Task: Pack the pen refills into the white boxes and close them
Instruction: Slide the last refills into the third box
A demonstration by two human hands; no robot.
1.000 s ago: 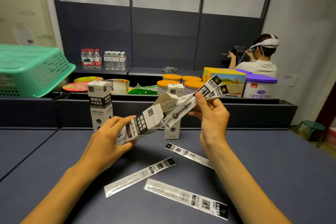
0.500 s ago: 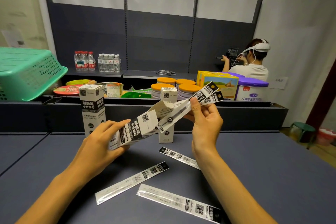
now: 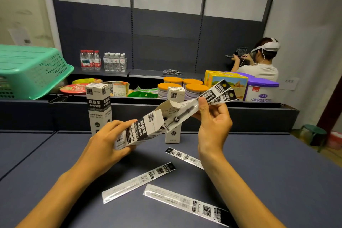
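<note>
I see a dark blue table in front of a dark shelf wall, with a low ledge running behind the table. My landmark is the open box, held tilted above the table, its open mouth and flap pointing up and to the right. My left hand grips its lower end, fingers curled over the top face and thumb under it. My right hand pinches a bundle of refills just right of the box mouth; their lower ends sit inside the mouth, and their black-labelled tops fan out past my thumb. I count 2 or 3 packets in that bundle, but they overlap and I cannot tell exactly.

Below the box, 3 loose refills lie flat on the table: 1 just under my right wrist, 1 nearer me, and the nearest to its right. Behind the box stand 2 closed boxes: a tall one to the left, above my left hand, and a second partly hidden by the box mouth.

Far left of the box, a green basket sits tilted on the ledge. Behind the box on the ledge are orange-lidded tubs and a yellow carton, with water bottles on the shelf above. Far right, another person wearing a headset faces the wall.
</note>
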